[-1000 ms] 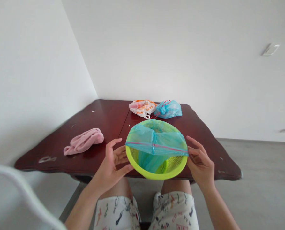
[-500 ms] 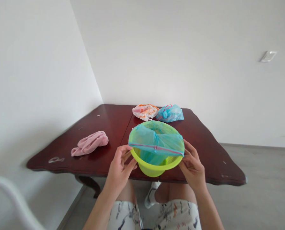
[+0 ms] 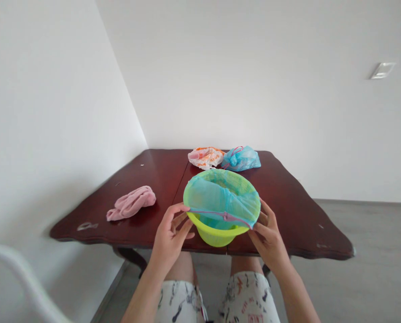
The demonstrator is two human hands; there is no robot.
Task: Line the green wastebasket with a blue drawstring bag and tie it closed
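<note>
A yellow-green plastic basket (image 3: 213, 237) stands at the table's near edge, tilted a little toward me. Over its rim a thin blue drawstring trash bag (image 3: 205, 195) is stretched, its pink drawstring edge running across the near part of the opening. My left hand (image 3: 171, 229) pinches the bag's edge against the rim on the left side. On the right, my right hand (image 3: 268, 229) grips the bag's edge at the rim, its fingertips partly hidden behind the basket. The near strip of rim is bare of the bag.
A folded pink cloth (image 3: 132, 203) lies on the dark red wooden table (image 3: 153, 168) at left. Toward the back sit a white-and-orange plastic bag (image 3: 206, 158) and a knotted blue bag (image 3: 242, 159). Walls border the left and far sides. A white curved chair part (image 3: 21, 273) shows lower left.
The bag's drawstring edge has come down nearer the basket's front rim, most on the right, where my right hand has moved slightly lower. The bag covers more of the opening.
</note>
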